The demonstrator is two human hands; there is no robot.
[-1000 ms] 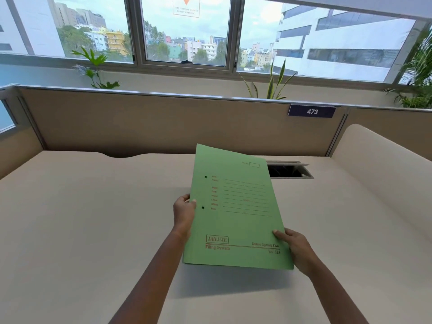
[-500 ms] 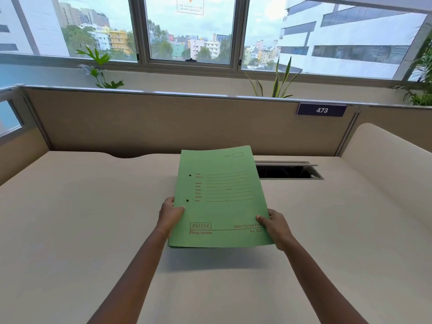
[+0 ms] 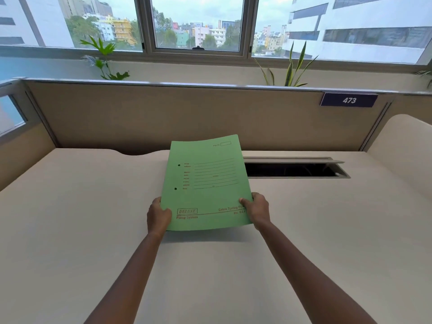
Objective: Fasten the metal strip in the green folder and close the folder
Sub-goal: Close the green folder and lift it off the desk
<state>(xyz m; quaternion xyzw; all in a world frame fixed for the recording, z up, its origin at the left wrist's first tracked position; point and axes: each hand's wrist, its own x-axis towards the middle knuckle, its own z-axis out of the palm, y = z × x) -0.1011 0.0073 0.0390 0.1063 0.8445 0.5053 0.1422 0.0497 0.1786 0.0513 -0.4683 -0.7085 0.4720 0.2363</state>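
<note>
At centre frame, above the desk (image 3: pixel 70 230), the green folder (image 3: pixel 205 183) is shut, front cover up, its long axis running toward the upper frame and the spine with 2 holes at left. Left hand (image 3: pixel 157 216) and right hand (image 3: pixel 257 210) each pinch a lower corner. No metal strip shows, so fastening looks unstarted; next, probably, lay it down and open the cover.

This is an office cubicle. A pale counter (image 3: pixel 70 230) runs up to a tan partition (image 3: pixel 163 118) at the far side, with a small number plate (image 3: pixel 349 100) reading 473 at its far right. A cable slot (image 3: pixel 292 170) is cut into the counter. Beyond the partition stand potted plants (image 3: pixel 102 59) and wide windows (image 3: pixel 197 22) showing city buildings.
</note>
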